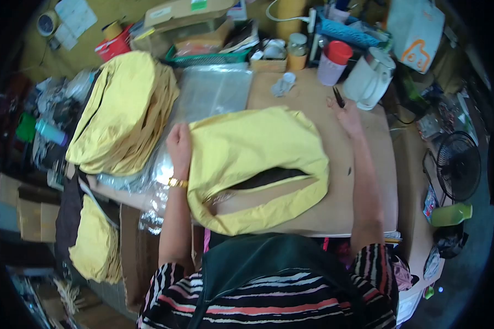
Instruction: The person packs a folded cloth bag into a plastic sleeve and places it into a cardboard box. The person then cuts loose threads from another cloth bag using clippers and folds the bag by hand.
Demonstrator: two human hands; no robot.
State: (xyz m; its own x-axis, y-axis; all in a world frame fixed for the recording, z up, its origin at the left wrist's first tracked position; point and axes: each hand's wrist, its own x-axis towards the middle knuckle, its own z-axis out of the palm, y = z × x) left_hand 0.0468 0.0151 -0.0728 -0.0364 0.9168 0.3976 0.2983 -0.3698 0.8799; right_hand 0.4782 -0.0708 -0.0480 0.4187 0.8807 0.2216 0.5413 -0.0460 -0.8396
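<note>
In front of me a yellow cloth bag [258, 140] lies flat on the table, its strap curving toward my body and a dark lining showing through the opening. My left hand [179, 145], with a gold-coloured watch on its wrist, is closed at the bag's upper left edge and appears to grip the fabric. To the right of the bag, my right hand [347, 118] is closed around small dark thread snips [339, 97], whose tips point away from me. The snips are apart from the bag, close to a white electric kettle [369, 79].
A tall stack of yellow bags [118, 112] stands at left beside clear plastic sleeves [211, 90]. More yellow fabric [95, 241] hangs lower left. Along the back are a green basket [208, 58], a jar [297, 52] and a red-lidded cup [335, 63]. A black fan [458, 164] stands right.
</note>
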